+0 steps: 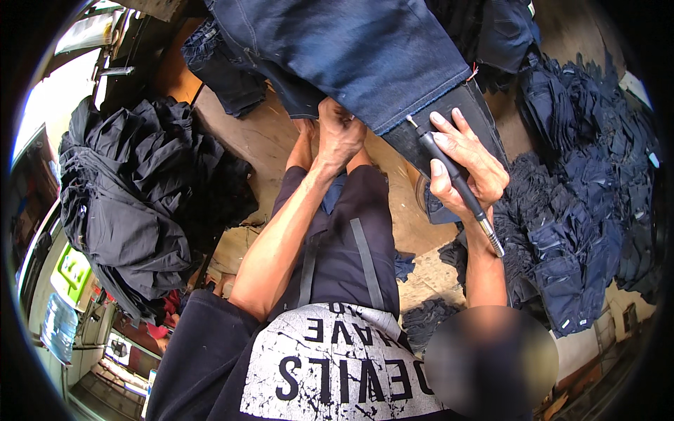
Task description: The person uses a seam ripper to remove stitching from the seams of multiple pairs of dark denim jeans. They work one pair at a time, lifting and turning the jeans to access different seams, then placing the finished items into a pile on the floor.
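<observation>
A dark blue denim leg (365,52) is drawn over a dark flat board (484,126), which sticks out past its frayed hem. My left hand (338,135) is closed at the near corner of the hem, pinching the denim; its fingertips are partly hidden. In my right hand (470,165) lies a black pen-shaped rotary tool (458,184) with a springy metal tail. Its small pale tip touches or nearly touches the hem; I cannot tell which. A few red threads (474,71) hang from the far corner of the hem.
To the left rises a large heap of black garments (133,196). Stacks of dark blue jeans (569,245) fill the right side. Behind the denim leg hangs more dark clothing (225,77). A green crate (72,274) and a water bottle (60,326) stand at the far left.
</observation>
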Demonstrator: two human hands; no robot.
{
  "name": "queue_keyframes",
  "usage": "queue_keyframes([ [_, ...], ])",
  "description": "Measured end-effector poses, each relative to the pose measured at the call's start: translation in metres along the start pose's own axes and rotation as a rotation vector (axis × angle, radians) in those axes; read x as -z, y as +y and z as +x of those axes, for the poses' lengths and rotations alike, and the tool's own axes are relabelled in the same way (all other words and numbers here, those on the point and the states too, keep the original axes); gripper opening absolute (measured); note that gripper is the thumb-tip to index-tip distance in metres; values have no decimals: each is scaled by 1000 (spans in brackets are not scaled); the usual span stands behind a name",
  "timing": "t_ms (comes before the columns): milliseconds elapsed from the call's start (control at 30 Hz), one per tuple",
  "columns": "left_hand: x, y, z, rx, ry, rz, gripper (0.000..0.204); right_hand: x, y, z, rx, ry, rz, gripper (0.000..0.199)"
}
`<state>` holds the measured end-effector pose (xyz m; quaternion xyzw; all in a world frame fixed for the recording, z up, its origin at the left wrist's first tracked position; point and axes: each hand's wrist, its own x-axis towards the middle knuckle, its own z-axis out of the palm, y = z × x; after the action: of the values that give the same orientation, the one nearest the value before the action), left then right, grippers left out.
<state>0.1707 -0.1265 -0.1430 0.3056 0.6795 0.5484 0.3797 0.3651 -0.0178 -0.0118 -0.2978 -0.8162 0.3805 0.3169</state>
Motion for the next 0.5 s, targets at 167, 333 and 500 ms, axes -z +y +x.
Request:
queue_keyframes([
  [167, 0, 1, 0, 13, -4, -22, 18, 0, -2, 1, 22, -60, 15, 26],
  [333, -3, 4, 1, 30, 3, -72, 18, 1, -3, 1, 61, -123, 49, 28],
  [500, 2, 4, 0, 63, -29, -87, 15, 0, -4, 5, 75, -103, 41, 28],
])
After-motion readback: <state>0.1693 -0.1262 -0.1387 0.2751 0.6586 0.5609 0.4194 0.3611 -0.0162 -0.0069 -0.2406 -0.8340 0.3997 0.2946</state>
